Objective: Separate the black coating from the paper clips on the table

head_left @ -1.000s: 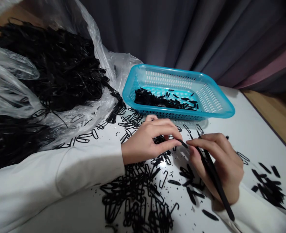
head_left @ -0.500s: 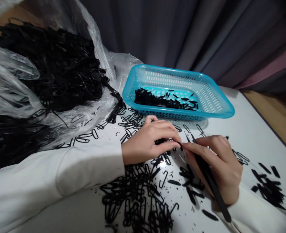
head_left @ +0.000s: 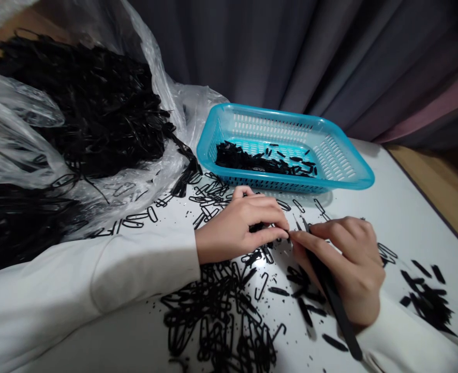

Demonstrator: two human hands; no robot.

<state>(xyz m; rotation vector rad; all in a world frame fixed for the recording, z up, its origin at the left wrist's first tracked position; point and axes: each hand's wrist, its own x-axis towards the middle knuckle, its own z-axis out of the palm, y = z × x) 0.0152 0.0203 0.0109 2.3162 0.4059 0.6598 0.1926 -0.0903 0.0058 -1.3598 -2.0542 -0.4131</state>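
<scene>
My left hand [head_left: 244,223] is closed, thumb and fingers pinching a small black piece [head_left: 289,236] whose kind I cannot make out. More black material shows under its curled fingers. My right hand [head_left: 345,264] holds black tweezers [head_left: 331,290] across the palm, with the tips apart and pointing away from me. Its thumb and forefinger meet the small black piece at my left fingertips. Below the hands lie a heap of thin black loop-shaped frames [head_left: 217,316] and several slim black pieces [head_left: 306,290].
A blue perforated basket [head_left: 353,176] beyond my hands holds many small black pieces. At left, clear plastic bags [head_left: 151,67] contain tangled black strips [head_left: 97,109]. Another pile of black pieces [head_left: 430,305] lies right on the white table [head_left: 108,336]. Grey curtains [head_left: 244,46] hang behind.
My right hand and the tweezers have shifted slightly left and turned a little. The left hand stays almost in place, still pinching the small black piece.
</scene>
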